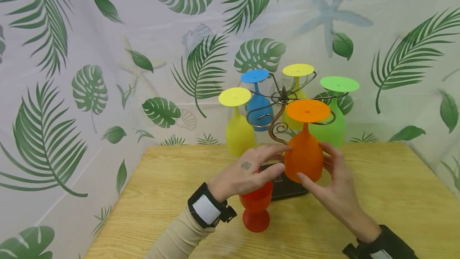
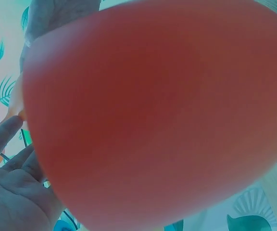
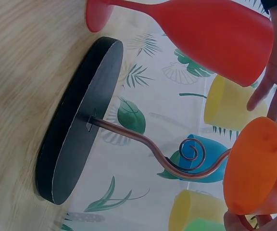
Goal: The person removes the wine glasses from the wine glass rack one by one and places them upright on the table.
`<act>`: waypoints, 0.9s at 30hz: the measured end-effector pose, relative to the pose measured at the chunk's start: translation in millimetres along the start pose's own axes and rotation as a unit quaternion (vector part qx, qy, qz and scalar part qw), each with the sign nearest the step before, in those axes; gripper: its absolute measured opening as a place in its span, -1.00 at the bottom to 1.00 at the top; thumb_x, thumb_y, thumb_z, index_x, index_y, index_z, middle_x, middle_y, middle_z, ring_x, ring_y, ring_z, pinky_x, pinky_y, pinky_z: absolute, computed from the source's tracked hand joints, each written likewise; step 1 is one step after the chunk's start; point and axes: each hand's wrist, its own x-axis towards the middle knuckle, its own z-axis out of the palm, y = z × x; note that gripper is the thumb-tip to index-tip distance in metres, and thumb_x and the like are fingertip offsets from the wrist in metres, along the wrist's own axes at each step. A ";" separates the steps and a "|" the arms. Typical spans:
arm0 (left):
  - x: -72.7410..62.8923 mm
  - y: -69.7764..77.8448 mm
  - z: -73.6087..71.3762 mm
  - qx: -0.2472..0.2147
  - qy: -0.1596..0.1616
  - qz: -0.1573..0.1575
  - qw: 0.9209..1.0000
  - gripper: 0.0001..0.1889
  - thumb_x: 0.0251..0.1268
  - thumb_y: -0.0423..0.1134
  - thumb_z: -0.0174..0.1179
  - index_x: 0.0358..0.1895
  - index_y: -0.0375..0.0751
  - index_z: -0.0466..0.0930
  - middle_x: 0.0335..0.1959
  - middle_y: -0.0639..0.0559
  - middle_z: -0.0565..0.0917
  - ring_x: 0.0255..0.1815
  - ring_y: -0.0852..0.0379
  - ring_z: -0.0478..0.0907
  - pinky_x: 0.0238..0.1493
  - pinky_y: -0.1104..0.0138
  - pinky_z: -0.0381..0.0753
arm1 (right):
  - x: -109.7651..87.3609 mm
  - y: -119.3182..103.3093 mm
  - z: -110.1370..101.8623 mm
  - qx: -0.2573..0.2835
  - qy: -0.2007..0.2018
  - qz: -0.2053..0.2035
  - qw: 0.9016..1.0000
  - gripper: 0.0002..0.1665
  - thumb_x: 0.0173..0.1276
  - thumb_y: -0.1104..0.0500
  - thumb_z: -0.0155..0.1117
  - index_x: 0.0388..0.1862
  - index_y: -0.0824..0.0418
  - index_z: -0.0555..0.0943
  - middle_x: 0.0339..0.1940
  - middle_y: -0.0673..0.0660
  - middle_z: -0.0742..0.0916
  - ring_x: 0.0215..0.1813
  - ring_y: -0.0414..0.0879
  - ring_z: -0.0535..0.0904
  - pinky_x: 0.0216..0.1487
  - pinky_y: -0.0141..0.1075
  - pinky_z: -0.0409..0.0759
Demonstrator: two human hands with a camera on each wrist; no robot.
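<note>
An orange goblet (image 1: 304, 159) hangs upside down at the front of a metal wine glass rack (image 1: 276, 125), its foot level with the rack's loops. My right hand (image 1: 339, 191) holds its bowl from the right, thumb in front and fingers behind. From the left, my left hand (image 1: 248, 171) reaches to the same bowl with fingers fairly straight, a fingertip touching it. Below that hand a red goblet (image 1: 256, 219) stands upright on the table; its bowl (image 2: 157, 115) fills most of the left wrist view. The right wrist view shows the orange goblet's open mouth (image 3: 251, 168).
Upside down on the rack hang a yellow goblet (image 1: 240, 135) at left, a blue one (image 1: 259, 105), another yellow one (image 1: 297, 87) behind and a green one (image 1: 336, 119) at right. The rack's black base (image 3: 88, 125) sits on the wooden table (image 1: 172, 171), before a leaf-patterned backdrop (image 1: 201, 71).
</note>
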 end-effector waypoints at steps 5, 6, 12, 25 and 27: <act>-0.9 -1.8 -0.3 -0.003 0.004 -0.003 1.000 -0.27 0.58 0.33 -0.23 0.51 -0.12 0.30 0.45 -0.04 0.47 0.36 0.13 0.54 0.36 0.25 0.53 | 1.2 0.1 1.5 -0.006 -0.005 0.007 1.000 0.13 -0.09 0.54 0.56 0.51 0.31 0.28 0.38 0.17 0.52 0.22 -0.48 0.48 0.24 -0.69 0.38; -1.1 -2.1 -0.6 -0.003 0.004 -0.006 1.000 -0.27 0.58 0.34 -0.23 0.52 -0.12 0.30 0.46 -0.03 0.47 0.36 0.13 0.54 0.36 0.27 0.53 | 1.6 0.1 1.8 -0.008 -0.007 0.008 1.000 0.13 -0.08 0.53 0.57 0.51 0.30 0.27 0.38 0.21 0.52 0.22 -0.49 0.47 0.24 -0.69 0.37; -0.2 -4.2 -1.8 -0.007 0.000 -0.018 1.000 -0.24 0.57 0.35 -0.24 0.53 -0.14 0.27 0.49 -0.03 0.44 0.36 0.09 0.54 0.35 0.33 0.52 | 3.7 0.2 3.3 -0.017 -0.014 0.022 1.000 0.12 -0.04 0.49 0.57 0.52 0.26 0.27 0.40 0.27 0.51 0.22 -0.40 0.50 0.25 -0.70 0.35; 3.4 -4.0 -6.1 -0.005 -0.010 -0.051 0.999 -0.27 0.57 0.32 -0.21 0.57 -0.09 0.21 0.52 0.02 0.40 0.41 0.10 0.50 0.36 0.28 0.52 | 11.5 1.7 6.6 -0.019 -0.025 0.045 0.998 0.10 0.05 0.45 0.56 0.55 0.18 0.24 0.43 0.24 0.49 0.17 0.12 0.58 0.25 -0.71 0.33; 4.5 -3.7 -6.4 -0.003 -0.011 -0.053 0.999 -0.27 0.57 0.31 -0.20 0.58 -0.07 0.20 0.53 0.02 0.40 0.42 0.09 0.49 0.36 0.29 0.52 | 12.1 2.1 6.9 -0.018 -0.025 0.053 0.998 0.11 0.07 0.44 0.56 0.56 0.15 0.23 0.44 0.24 0.48 0.17 0.11 0.57 0.24 -0.72 0.32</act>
